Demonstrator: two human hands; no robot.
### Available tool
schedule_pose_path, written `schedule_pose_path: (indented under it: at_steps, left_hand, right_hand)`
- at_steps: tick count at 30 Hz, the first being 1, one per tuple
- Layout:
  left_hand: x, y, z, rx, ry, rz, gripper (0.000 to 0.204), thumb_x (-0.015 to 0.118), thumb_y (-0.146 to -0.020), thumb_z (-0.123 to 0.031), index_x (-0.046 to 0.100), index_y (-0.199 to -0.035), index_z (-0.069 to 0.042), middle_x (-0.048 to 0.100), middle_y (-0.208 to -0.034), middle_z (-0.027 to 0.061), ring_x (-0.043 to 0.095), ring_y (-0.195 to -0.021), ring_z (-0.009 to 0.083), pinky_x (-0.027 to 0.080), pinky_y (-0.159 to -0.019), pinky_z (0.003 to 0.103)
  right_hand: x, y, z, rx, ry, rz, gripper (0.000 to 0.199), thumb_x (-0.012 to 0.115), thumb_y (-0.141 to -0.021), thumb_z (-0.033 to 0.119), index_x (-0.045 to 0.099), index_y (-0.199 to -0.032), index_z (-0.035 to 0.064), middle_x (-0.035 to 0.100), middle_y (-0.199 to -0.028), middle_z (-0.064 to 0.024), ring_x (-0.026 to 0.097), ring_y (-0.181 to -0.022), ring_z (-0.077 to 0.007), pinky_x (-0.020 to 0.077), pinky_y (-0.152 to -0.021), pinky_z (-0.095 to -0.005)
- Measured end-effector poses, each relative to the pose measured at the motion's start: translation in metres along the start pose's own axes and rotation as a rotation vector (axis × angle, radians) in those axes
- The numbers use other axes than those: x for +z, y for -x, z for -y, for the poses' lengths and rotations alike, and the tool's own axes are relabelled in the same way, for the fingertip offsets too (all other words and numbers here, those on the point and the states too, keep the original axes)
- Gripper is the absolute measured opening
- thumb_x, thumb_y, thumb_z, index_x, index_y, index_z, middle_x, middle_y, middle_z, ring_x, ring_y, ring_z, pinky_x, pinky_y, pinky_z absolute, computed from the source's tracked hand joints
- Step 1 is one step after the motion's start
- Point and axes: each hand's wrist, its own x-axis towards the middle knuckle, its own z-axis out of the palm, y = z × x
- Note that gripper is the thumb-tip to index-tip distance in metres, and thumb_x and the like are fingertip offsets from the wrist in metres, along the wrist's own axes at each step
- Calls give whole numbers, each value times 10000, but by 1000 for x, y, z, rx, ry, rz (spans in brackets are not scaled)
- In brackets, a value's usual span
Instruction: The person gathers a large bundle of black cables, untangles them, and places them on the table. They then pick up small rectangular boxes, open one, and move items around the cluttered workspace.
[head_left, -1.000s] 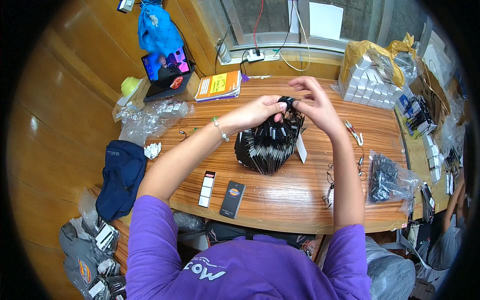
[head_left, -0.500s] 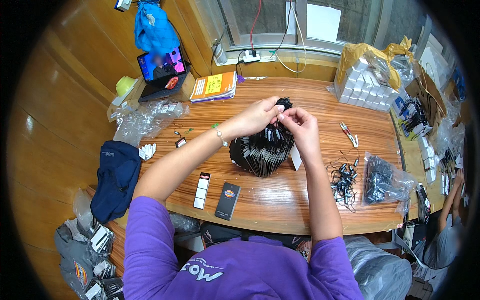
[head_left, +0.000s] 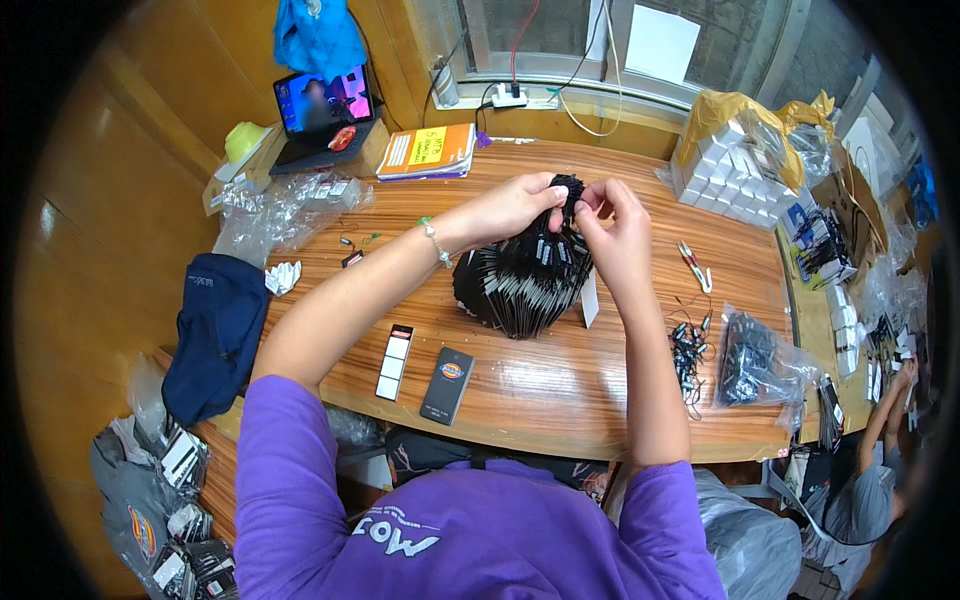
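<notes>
A thick fanned bundle of black hang tags (head_left: 515, 300) hangs by its strings over the middle of the wooden table. My left hand (head_left: 528, 207) is closed around the gathered black strings (head_left: 568, 190) at the top. Close beside it on the right, my right hand (head_left: 615, 215) has thumb and fingertips pinched at the strings' edge; what they hold is too small to make out. A white tag (head_left: 590, 300) sticks out at the bundle's right side. Nearer to me lie a dark grey hang tag (head_left: 448, 385) and a black-and-white label strip (head_left: 394, 362).
Loose black tag strings (head_left: 690, 350) and a plastic bag of black strings (head_left: 750, 350) lie at right, below small snips (head_left: 693, 265). White boxes (head_left: 725, 170) stand back right. Notebooks (head_left: 428, 150) and a laptop (head_left: 325, 110) are back left. Another person's arm (head_left: 885, 410) shows far right.
My right fingertips have shifted slightly right, away from my left thumb. The left hand keeps its hold on the strings. The whole view has tilted a little.
</notes>
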Motion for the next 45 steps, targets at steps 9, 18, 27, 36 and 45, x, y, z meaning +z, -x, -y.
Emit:
schedule_pose_path:
  at_steps: [9,18,27,36,45]
  left_hand:
    - [-4,-1,15,65,-61,31,265,357,-958,-242,490,-823,-59,533,-719,-10,461,-747,70,388,-747,219]
    - [-2,4,-1,26,-103,70,237,355,-956,-259,481,-856,-85,513,-681,-36,441,-651,43,373,-601,182]
    - [-8,-5,17,-41,179,-59,308,387,-939,-253,471,-695,-85,501,-665,-5,500,-700,117,408,-706,253]
    - [-47,-20,-9,-29,216,-312,236,431,-913,-197,503,-781,-16,501,-644,34,524,-559,154,444,-560,295]
    - [-55,-11,-47,15,-341,-478,359,459,-881,-262,575,-923,75,581,-953,269,564,-928,371,430,-808,406]
  right_hand:
    - [11,21,-1,225,-212,51,191,652,-708,150,593,-802,-6,515,-706,-63,488,-656,-143,385,-583,-261]
    - [-6,5,-13,666,-1014,262,76,537,-816,156,574,-809,91,571,-725,25,498,-667,-48,378,-574,-179]
    - [-14,8,28,-125,173,-236,135,605,-732,101,591,-836,15,567,-819,-100,523,-829,-260,403,-746,-343]
    - [140,87,93,-275,-235,730,111,594,-745,100,621,-821,23,539,-830,-136,503,-838,-308,417,-769,-380]
    - [350,94,87,-85,-438,387,304,499,-801,113,525,-1087,15,505,-1148,-169,446,-1096,-311,381,-881,-413]
